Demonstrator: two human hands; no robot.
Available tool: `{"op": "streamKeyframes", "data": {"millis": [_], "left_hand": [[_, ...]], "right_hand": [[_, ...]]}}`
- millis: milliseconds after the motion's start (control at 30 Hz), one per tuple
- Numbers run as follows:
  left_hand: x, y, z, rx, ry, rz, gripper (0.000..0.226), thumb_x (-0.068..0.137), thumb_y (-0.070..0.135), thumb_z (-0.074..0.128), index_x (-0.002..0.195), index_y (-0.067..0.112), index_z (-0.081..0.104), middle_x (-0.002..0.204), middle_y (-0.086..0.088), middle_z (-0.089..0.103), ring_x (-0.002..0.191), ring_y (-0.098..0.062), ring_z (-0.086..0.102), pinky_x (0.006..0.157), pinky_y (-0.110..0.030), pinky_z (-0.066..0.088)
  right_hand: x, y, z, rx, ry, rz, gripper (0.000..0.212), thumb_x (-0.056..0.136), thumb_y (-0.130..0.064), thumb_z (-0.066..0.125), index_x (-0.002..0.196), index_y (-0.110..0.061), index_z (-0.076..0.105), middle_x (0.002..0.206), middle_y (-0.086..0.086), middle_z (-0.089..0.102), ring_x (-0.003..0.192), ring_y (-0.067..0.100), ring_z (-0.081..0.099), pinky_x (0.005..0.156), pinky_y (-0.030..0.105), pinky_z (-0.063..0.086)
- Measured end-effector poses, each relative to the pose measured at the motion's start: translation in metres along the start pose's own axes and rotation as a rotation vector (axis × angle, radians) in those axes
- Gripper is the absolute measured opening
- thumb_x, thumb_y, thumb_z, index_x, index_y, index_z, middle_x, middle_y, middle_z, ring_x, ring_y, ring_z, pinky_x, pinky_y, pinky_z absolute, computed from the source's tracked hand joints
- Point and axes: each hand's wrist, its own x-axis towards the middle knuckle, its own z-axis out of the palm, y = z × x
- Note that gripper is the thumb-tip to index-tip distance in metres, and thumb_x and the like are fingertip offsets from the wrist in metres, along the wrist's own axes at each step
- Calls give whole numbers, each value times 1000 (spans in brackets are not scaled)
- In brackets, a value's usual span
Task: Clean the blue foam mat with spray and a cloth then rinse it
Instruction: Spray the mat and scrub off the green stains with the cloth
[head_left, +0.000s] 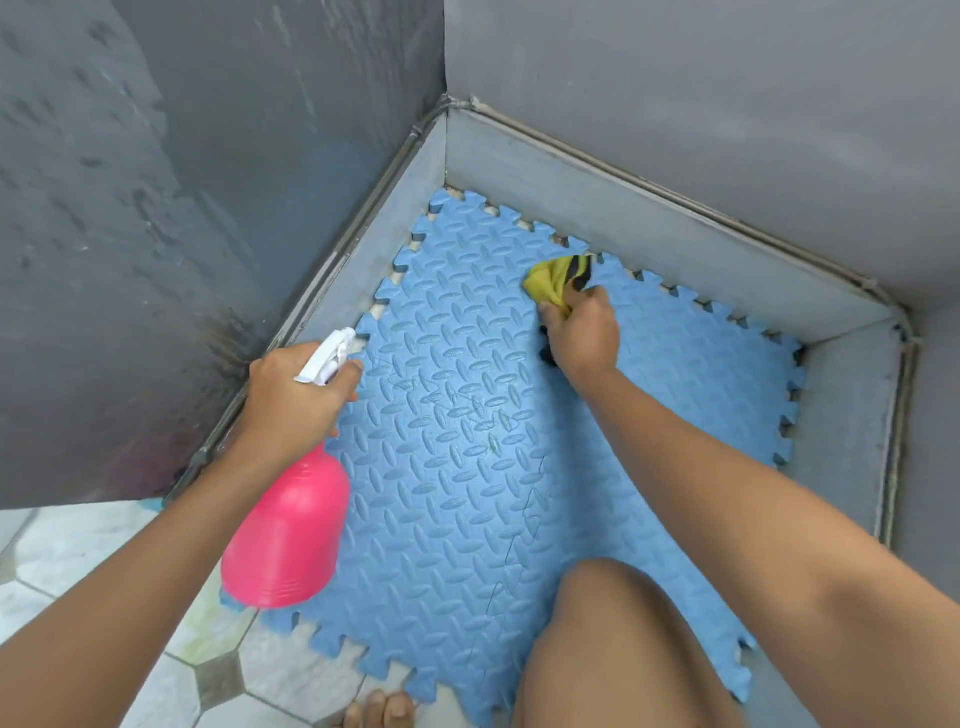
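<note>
The blue foam mat (467, 467), with a tread pattern and jigsaw edges, lies flat on the floor in a corner. My left hand (291, 400) grips a pink spray bottle (288, 535) by its white trigger head, held above the mat's left edge with the nozzle pointing toward the far left. My right hand (582, 332) is closed on a yellow and black cloth (558, 283) and presses it on the mat near the far edge. Faint dark marks show near the mat's middle.
Grey walls (208, 208) with a pale skirting ledge (649, 234) close the corner at left, back and right. White tiles with dark diamonds (218, 675) lie at the near left. My knee (623, 649) is over the mat's near right; toes (379, 709) show at the bottom edge.
</note>
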Motion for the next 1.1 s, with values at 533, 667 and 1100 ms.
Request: {"op": "streamKeyframes", "data": {"millis": [533,667,1100], "left_hand": [[-4,7,-5,-33,-12,-18,23,90,22,73,82,0,74,74,-16,75,58,-6,69,54,-49,64],[-4,8,-8,-19,-59,-25,21,89,25,74,83,5,74,76,-9,76,66,-21,72,51,-48,63],[-64,1,-62,-80,-145,28,13,89,20,77,83,13,68,83,-26,63,65,-17,53,53,-21,58]], "right_hand": [[38,94,-66,-113,-6,117,46,84,-52,58,105,-13,71,99,21,67,93,37,66,76,37,48],[45,90,-61,-35,21,272,34,87,-37,66,106,-10,72,97,18,67,95,36,66,76,35,47],[-192,-40,29,-92,-636,-974,39,90,-40,68,126,-26,63,108,3,54,98,26,56,66,37,53]]}}
